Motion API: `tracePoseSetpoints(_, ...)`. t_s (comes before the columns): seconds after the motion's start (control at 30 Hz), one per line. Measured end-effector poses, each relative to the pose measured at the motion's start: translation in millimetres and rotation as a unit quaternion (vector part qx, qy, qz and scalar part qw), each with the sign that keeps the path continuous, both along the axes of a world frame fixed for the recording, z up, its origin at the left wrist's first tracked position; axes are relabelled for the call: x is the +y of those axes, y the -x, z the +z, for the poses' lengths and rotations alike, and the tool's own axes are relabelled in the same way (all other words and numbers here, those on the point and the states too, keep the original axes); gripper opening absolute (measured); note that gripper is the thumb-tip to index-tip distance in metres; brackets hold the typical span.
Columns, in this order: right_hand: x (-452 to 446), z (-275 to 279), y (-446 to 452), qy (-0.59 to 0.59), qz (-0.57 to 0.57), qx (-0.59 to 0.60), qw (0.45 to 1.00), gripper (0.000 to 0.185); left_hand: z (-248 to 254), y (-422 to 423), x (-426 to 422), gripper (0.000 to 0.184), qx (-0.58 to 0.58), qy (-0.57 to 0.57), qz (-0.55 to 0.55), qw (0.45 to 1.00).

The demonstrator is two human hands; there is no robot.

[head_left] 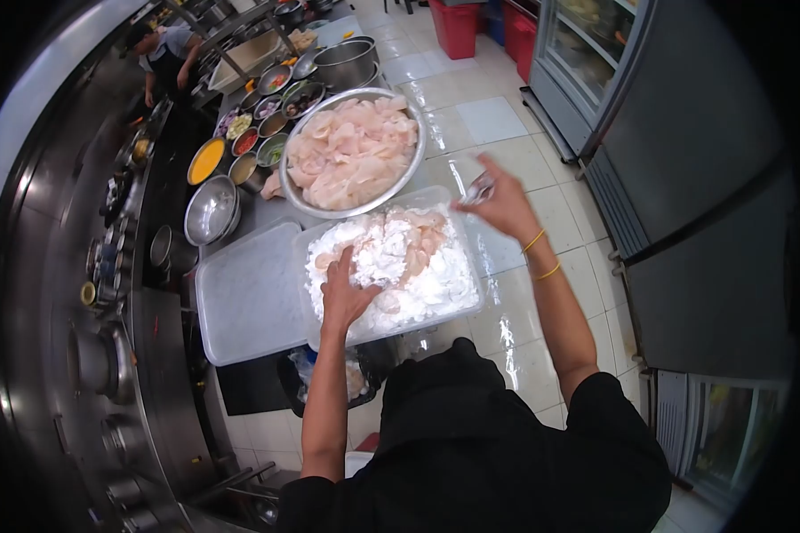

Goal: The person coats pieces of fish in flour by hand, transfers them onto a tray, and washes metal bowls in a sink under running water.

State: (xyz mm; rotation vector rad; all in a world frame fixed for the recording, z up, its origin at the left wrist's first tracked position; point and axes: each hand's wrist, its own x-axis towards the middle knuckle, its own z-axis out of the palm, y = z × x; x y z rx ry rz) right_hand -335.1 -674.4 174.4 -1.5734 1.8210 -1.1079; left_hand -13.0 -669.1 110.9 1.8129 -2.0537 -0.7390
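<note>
A clear plastic tub (459, 306) holds white powder (436, 289) with pale pink meat slices (428, 235) partly coated in it. My left hand (345, 300) rests on the powder at the tub's left side, its fingers spread and some powder on them. Raised beyond the tub's right rim is my right hand (500, 200), with white powder on its fingers, which are apart with nothing visible between them. Behind the tub stands a large round metal bowl (420, 147) heaped with raw meat slices (356, 151).
Left of the tub lies an empty translucent tray (253, 293). Metal bowls (212, 211), a container of orange liquid (207, 161) and chopped ingredients stand farther back. Another person (164, 58) is at the upper left. Refrigerators (684, 178) line the right side.
</note>
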Motion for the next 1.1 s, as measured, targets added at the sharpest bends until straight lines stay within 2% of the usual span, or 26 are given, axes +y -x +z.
tracePoseSetpoints(0.1,9.3,-15.6,-56.0,-0.011,0.109,0.000,0.994,0.094,-0.6,-3.9,5.2,0.095,0.013,0.014,-0.002,1.000)
tracePoseSetpoints(0.17,11.2,-19.4,-86.4,0.004,0.187,0.123,0.975,0.093,0.7,-5.7,9.6,0.097,0.014,0.011,-0.003,1.000)
tracePoseSetpoints(0.23,2.8,-26.3,-108.6,-0.003,0.261,0.143,0.955,0.093,1.4,-7.6,15.1,0.096,-0.010,0.030,-0.006,0.999)
tracePoseSetpoints(0.37,-8.8,-29.5,-139.5,-0.022,0.271,0.242,0.931,0.097,7.8,-13.3,23.3,0.094,-0.012,0.041,0.004,0.999)
tracePoseSetpoints(0.4,-12.1,-35.8,-143.7,-0.016,0.276,0.247,0.929,0.099,14.4,-14.1,26.4,0.090,0.017,0.035,0.002,0.999)
tracePoseSetpoints(0.5,-11.4,-41.6,-147.5,0.007,0.278,0.261,0.924,0.098,0.5,-23.0,29.2,0.087,0.004,0.017,0.003,1.000)
tracePoseSetpoints(0.7,-0.7,-28.5,-144.7,-0.014,0.273,0.226,0.935,0.096,13.6,-24.5,41.6,0.075,0.035,0.017,0.043,0.998)
tracePoseSetpoints(0.87,4.6,-26.9,-145.1,0.052,0.266,0.186,0.945,0.089,11.0,-32.6,36.6,0.070,0.061,0.035,0.049,0.996)
tracePoseSetpoints(0.97,10.3,-29.4,-150.6,0.120,0.269,0.140,0.945,0.081,-13.5,-45.5,33.9,0.068,0.111,0.102,0.057,0.987)
tracePoseSetpoints(1.0,16.5,-21.9,-152.3,0.127,0.245,0.112,0.955,0.081,-5.2,-47.4,36.6,0.067,0.144,0.109,0.062,0.982)
tracePoseSetpoints(1.07,20.9,-13.3,-146.6,0.070,0.238,0.090,0.965,0.078,2.6,-48.2,42.8,0.066,0.198,0.137,0.103,0.965)
tracePoseSetpoints(1.1,20.2,-13.9,-138.1,0.055,0.240,0.046,0.968,0.079,4.7,-46.2,46.1,0.061,0.203,0.180,0.125,0.954)
